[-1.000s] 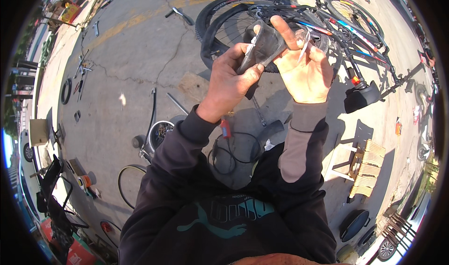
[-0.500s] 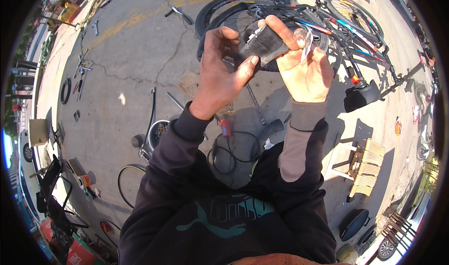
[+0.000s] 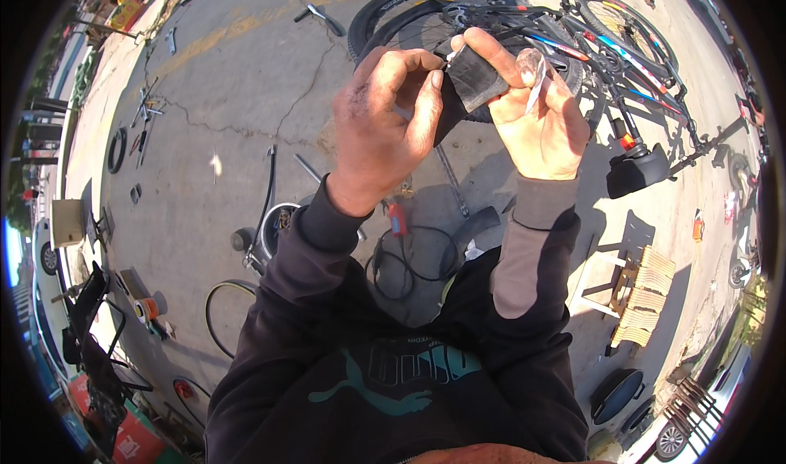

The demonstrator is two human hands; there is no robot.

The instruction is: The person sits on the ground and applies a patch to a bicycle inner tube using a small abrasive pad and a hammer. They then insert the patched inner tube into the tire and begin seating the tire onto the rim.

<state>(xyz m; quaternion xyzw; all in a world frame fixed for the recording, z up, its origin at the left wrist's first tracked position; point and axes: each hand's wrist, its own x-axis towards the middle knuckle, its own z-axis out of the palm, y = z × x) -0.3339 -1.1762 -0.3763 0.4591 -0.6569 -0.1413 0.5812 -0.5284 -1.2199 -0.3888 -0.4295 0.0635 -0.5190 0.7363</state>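
Red printed package (image 3: 123, 439) (lower left) beside yellow box (image 3: 124, 11).

I pinch a folded strip of black rubber inner tube (image 3: 473, 77) between my raised hands, a small silvery piece (image 3: 536, 83) beside it.

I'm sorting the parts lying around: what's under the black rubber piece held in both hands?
Below the black rubber piece lie cracked concrete and a bicycle on its side. The left hand and right hand cover the ground directly beneath.

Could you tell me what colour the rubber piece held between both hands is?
The rubber piece is black, seen best in the head view.
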